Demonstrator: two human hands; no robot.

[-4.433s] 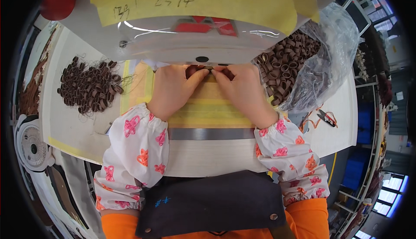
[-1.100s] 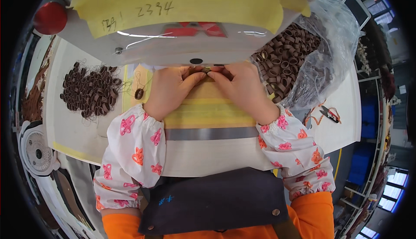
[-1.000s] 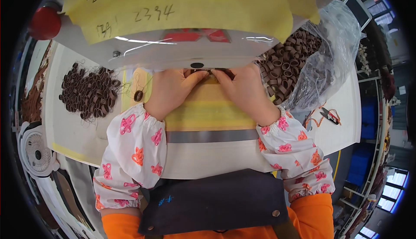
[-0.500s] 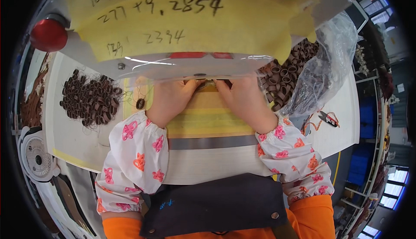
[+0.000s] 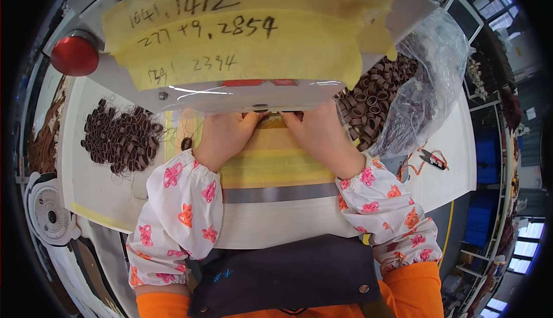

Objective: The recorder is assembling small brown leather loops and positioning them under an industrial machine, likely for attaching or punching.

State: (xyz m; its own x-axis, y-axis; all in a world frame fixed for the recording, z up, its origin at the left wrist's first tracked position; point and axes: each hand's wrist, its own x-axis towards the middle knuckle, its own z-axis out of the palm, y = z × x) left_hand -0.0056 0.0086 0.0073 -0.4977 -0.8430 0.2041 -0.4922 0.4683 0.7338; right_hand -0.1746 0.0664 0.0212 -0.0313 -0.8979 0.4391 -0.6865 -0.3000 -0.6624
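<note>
Left hand (image 5: 224,136) and right hand (image 5: 319,133) up at the lower edge of the machine housing (image 5: 207,100), thumbs pointing in at each other, just apart. Looks like a small piece between the fingertips; housing hides most of it, so can't tell if either hand is clamped on anything.

Nearest rings: a loose brown ring (image 5: 186,143) just beside the left wrist, on the yellow-taped patch. Left pile (image 5: 121,139) of brown rings, wispy with fine dark strands, lies on the desk (image 5: 95,191). Bulk rings (image 5: 374,102) on the right, in a clear plastic bag (image 5: 429,99). Snips (image 5: 433,159) lie in front of the bag.

Handling, my read: rings very light, thin-walled, springy, will likely flatten if squeezed hard. Not fragile, not obviously slippery. Take by opposite walls, thumb and forefinger, light pinch. Strands on the left pile could tangle, so lift those one at a time.

Markings: yellow paper sheet (image 5: 253,44) on the housing, rows of dark handwritten figures, mostly legible, not copied here. Red emblem (image 5: 250,82) below it, partly covered. Dark apron (image 5: 282,283) has small blue handwritten marks. No labels made out on rings or bag.
</note>
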